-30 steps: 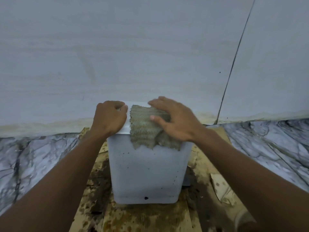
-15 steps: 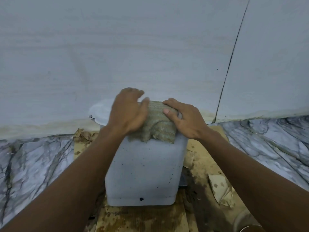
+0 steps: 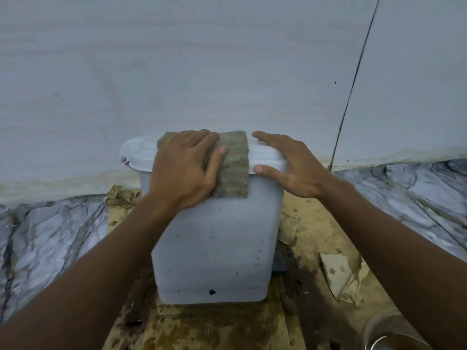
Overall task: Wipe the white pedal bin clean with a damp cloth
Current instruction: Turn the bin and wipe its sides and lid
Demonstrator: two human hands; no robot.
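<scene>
The white pedal bin (image 3: 214,248) stands in front of me with its lid (image 3: 137,152) down and dark specks on its front. A grey-green damp cloth (image 3: 235,168) lies spread flat over the lid, its lower edge hanging over the front rim. My left hand (image 3: 182,170) presses palm-down on the cloth's left half. My right hand (image 3: 293,168) rests on the bare right end of the lid, fingers apart, thumb against the lid's front edge, beside the cloth and not touching it.
The bin sits on stained wet cardboard (image 3: 214,324) laid over a marble floor (image 3: 50,236), close to a pale wall (image 3: 227,72). Torn paper (image 3: 338,276) lies to the right. A round container rim (image 3: 394,337) shows at the bottom right. A dark pedal part (image 3: 279,263) sticks out at the bin's right.
The cloth went from under my right hand to under my left hand and now lies flat. My right hand slid to the lid's right end. The bin turned slightly.
</scene>
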